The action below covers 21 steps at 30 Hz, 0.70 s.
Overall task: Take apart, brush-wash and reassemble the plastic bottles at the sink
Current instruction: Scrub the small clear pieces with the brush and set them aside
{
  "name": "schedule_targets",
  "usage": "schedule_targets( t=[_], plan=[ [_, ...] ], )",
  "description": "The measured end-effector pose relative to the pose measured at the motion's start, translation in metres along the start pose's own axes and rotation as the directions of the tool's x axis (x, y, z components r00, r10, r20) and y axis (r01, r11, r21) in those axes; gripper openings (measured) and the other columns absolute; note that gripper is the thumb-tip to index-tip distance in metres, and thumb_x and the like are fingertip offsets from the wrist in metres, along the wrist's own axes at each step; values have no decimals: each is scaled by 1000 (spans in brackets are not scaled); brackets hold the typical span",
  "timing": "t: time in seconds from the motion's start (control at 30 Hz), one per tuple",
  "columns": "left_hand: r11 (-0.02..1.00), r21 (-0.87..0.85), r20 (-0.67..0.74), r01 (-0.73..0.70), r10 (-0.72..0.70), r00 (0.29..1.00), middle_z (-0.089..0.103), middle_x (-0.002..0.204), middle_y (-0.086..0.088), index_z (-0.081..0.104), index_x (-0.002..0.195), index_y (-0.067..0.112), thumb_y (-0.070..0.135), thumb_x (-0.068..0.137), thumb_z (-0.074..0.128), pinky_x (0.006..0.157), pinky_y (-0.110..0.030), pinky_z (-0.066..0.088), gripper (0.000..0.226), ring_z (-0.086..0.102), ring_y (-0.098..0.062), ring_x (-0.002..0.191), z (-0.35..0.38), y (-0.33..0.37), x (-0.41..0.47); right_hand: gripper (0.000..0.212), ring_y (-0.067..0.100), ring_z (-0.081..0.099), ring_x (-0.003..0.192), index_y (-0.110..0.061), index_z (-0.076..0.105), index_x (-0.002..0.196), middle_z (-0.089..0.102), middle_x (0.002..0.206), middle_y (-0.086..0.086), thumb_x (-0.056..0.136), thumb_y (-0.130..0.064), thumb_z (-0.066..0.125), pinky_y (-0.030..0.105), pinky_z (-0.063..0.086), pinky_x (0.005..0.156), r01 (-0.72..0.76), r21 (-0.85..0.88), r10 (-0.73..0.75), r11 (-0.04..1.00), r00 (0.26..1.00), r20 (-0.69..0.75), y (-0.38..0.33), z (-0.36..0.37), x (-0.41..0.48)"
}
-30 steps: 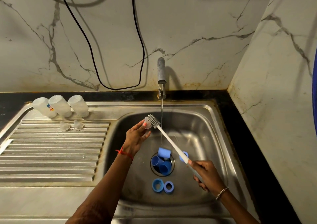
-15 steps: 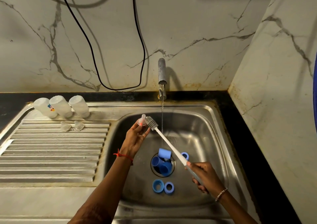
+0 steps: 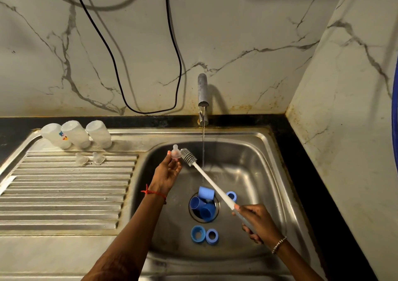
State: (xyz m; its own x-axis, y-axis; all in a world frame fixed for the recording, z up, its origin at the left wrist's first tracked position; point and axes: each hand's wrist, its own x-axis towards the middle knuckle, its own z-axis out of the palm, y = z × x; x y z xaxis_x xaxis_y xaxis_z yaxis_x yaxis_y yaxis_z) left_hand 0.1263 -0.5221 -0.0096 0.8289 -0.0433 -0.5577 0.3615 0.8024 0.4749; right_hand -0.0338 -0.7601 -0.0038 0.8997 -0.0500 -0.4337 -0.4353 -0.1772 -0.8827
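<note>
My left hand (image 3: 168, 173) pinches a clear silicone teat (image 3: 175, 152) above the left side of the steel sink basin (image 3: 254, 173). My right hand (image 3: 257, 220) grips the white handle of a bottle brush (image 3: 206, 177); its bristled head (image 3: 188, 157) sits just right of the teat, close to it. Three upturned frosted bottle bodies (image 3: 75, 136) stand at the back of the drainboard, with two clear teats (image 3: 90, 159) lying in front of them. Blue caps (image 3: 204, 203) lie over the drain, and blue screw rings (image 3: 204, 234) rest on the basin floor.
Water runs in a thin stream from the tap (image 3: 202, 96) into the basin, just right of the brush head. A ribbed steel drainboard (image 3: 64, 194) fills the left. Black and white cables (image 3: 150, 65) hang on the marble wall. A marble side wall (image 3: 344, 130) closes the right.
My left hand has carried the teat left and slightly up, out from under the stream. The brush head has followed it leftward, and my right hand has dropped a little lower.
</note>
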Motion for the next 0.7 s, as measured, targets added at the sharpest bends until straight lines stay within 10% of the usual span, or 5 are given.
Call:
schedule_targets(
  t=[0.13,0.7],
  plan=[
    [998,52,-43,30,-28,999,64,62,-5,60,90,3,14,97,50,50,-18,53,17,58,-7,57,6,-5,-6,33,11,34,31,-2,69,86,41,48,9,91,-32,57,18,28,36,25,1,-25,1000,999,-38,0,1,3],
    [667,693,137,-274,251,958,68,89,-9,64,104,-6,0,91,54,64,-17,53,17,66,-16,83,-5,-8,-5,33,12,28,35,-6,64,57,29,40,-4,87,-19,65,21,24,43,175,-142,-195,974,971,-140,-4,-25,24]
  ],
)
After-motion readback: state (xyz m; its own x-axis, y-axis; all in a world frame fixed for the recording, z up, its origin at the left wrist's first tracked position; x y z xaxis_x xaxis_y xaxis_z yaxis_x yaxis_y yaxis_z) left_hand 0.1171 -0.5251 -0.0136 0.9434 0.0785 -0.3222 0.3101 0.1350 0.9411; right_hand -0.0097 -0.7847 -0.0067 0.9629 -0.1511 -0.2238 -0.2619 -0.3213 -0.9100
